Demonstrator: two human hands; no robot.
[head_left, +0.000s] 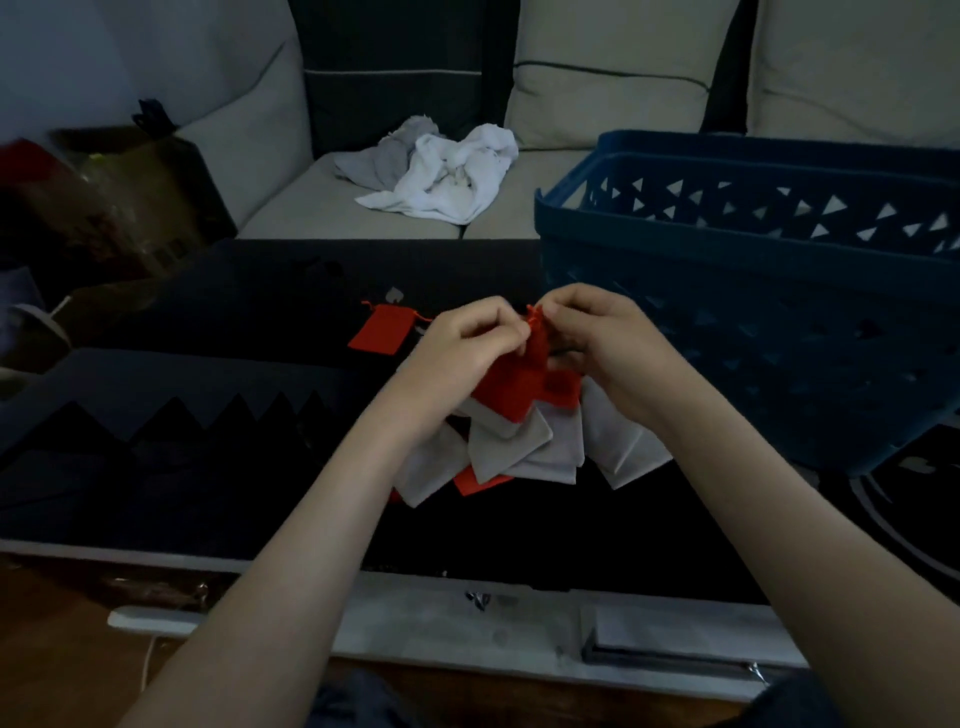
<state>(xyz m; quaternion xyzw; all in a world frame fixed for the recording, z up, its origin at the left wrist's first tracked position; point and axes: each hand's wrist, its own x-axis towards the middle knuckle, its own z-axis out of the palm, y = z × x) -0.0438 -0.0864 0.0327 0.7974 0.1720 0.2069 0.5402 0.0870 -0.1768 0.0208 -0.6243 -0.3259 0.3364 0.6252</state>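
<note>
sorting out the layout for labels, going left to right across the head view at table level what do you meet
flat red pouch → left hand → held red pouch, pinched at its top by both hands → right hand → blue basket

The only view comes from a wide-angle camera on the person's head. It looks forward and steeply down along both forearms to the left hand (462, 343) and right hand (597, 338), close below it near mid-frame. The dark worktop (234, 322) spans the middle band, with the basket (727, 291) at right and the sofa (322, 208) beyond, along the top.
</note>
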